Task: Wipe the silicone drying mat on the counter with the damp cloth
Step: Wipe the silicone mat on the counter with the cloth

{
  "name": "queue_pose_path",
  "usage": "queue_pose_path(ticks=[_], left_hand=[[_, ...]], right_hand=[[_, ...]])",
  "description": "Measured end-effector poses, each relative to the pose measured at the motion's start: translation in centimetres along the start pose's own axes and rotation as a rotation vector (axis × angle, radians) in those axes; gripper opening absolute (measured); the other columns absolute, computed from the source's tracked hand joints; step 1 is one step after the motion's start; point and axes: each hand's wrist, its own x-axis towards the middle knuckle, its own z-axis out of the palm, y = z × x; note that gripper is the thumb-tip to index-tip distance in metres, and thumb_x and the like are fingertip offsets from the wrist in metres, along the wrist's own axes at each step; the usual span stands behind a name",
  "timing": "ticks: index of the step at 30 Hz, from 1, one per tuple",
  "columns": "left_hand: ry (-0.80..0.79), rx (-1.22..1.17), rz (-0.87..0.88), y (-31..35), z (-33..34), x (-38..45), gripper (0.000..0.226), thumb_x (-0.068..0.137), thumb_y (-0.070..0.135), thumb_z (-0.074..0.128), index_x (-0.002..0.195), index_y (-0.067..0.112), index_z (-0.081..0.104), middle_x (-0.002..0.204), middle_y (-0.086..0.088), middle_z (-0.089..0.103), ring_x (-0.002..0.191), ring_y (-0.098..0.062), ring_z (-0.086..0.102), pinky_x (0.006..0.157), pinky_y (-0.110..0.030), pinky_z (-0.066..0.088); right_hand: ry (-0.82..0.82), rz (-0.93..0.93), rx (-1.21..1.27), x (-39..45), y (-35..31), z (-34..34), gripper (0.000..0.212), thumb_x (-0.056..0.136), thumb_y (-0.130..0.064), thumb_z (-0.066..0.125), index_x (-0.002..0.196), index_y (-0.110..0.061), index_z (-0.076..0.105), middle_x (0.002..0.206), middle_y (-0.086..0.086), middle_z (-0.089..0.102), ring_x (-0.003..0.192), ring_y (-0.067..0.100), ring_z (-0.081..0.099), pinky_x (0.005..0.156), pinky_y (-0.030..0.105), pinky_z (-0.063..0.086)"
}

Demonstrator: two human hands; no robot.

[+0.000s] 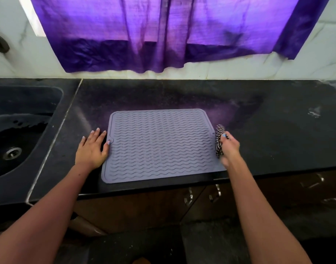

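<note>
Now the wipe stands at the mat's right edge.

Lying flat near the counter's (258, 130) front edge, the silicone drying mat (159, 143) runs its long axis from 9 to 3 o'clock, ridges wavy along it. The left hand (93, 149), fingers spread, presses down at the mat's 9 o'clock edge. The right hand (230, 147) grips the bunched checked cloth (219, 138) at 3 o'clock. Judging by this, sweeping along the ridges while pinning the mat should work best.

— How does the mat (161, 143) lie?
— Flat, grey, wavy-ribbed, near the counter's (277, 130) front edge.
— And the cloth (219, 140)?
— Checkered, bunched, at the mat's right edge.
</note>
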Motion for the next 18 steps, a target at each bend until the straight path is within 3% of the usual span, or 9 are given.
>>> queue_pose_path(ticks=[2, 4, 7, 10, 13, 18], left_hand=[[-0.008, 0.013, -0.033, 0.2, 0.2, -0.8, 0.072, 0.086, 0.051, 0.016, 0.147, 0.016, 0.029, 0.157, -0.008, 0.02, 0.146, -0.021, 0.013, 0.118, -0.043, 0.007], [-0.023, 0.035, -0.048, 0.3, 0.4, -1.5, 0.066, 0.092, 0.049, 0.018, 0.148, 0.017, 0.025, 0.158, -0.007, 0.016, 0.147, -0.021, 0.01, 0.118, -0.043, 0.005], [-0.039, 0.047, -0.04, 0.2, 0.6, -2.1, 0.066, 0.092, 0.052, 0.018, 0.149, 0.017, 0.023, 0.159, -0.007, 0.013, 0.147, -0.021, 0.008, 0.119, -0.042, 0.004], [-0.032, 0.049, -0.045, 0.4, 0.5, -2.2, 0.074, 0.085, 0.054, 0.013, 0.149, 0.018, 0.023, 0.158, -0.007, 0.014, 0.147, -0.021, 0.009, 0.119, -0.041, 0.004], [-0.016, 0.048, -0.055, 0.5, 0.6, -2.1, 0.073, 0.086, 0.053, 0.014, 0.148, 0.017, 0.026, 0.158, -0.007, 0.017, 0.147, -0.021, 0.011, 0.118, -0.042, 0.006], [0.021, 0.019, -0.058, 0.6, 0.6, -2.0, 0.07, 0.086, 0.052, 0.019, 0.145, 0.017, 0.033, 0.156, -0.008, 0.023, 0.145, -0.022, 0.016, 0.118, -0.042, 0.01]], right_hand=[[0.129, -0.102, -0.096, -1.4, -0.5, 1.6, 0.045, 0.097, -0.014, 0.045, 0.141, -0.018, 0.04, 0.142, 0.005, 0.047, 0.126, 0.023, 0.047, 0.106, 0.03, 0.037], [0.128, -0.286, -0.365, -4.0, 0.1, 3.2, 0.048, 0.097, -0.016, 0.045, 0.144, -0.021, 0.035, 0.143, 0.003, 0.045, 0.13, 0.023, 0.044, 0.104, 0.03, 0.034], [-0.055, -0.512, -0.753, -6.7, 3.3, 4.7, 0.056, 0.096, -0.013, 0.044, 0.147, -0.02, 0.024, 0.152, 0.002, 0.031, 0.139, 0.022, 0.029, 0.113, 0.036, 0.027], [-0.211, -0.604, -1.221, -7.0, 6.7, 4.9, 0.059, 0.099, -0.023, 0.036, 0.15, -0.016, 0.009, 0.158, 0.003, 0.01, 0.146, 0.02, 0.01, 0.12, 0.038, 0.013], [-0.237, -0.578, -1.314, -5.9, 7.3, 5.2, 0.062, 0.099, -0.031, 0.033, 0.15, -0.014, 0.002, 0.159, 0.002, 0.0, 0.146, 0.017, 0.002, 0.12, 0.034, 0.006], [-0.356, -0.532, -1.212, -5.1, 5.5, 5.0, 0.057, 0.098, -0.021, 0.038, 0.15, -0.014, 0.014, 0.158, 0.002, 0.012, 0.145, 0.017, 0.013, 0.117, 0.033, 0.013]])
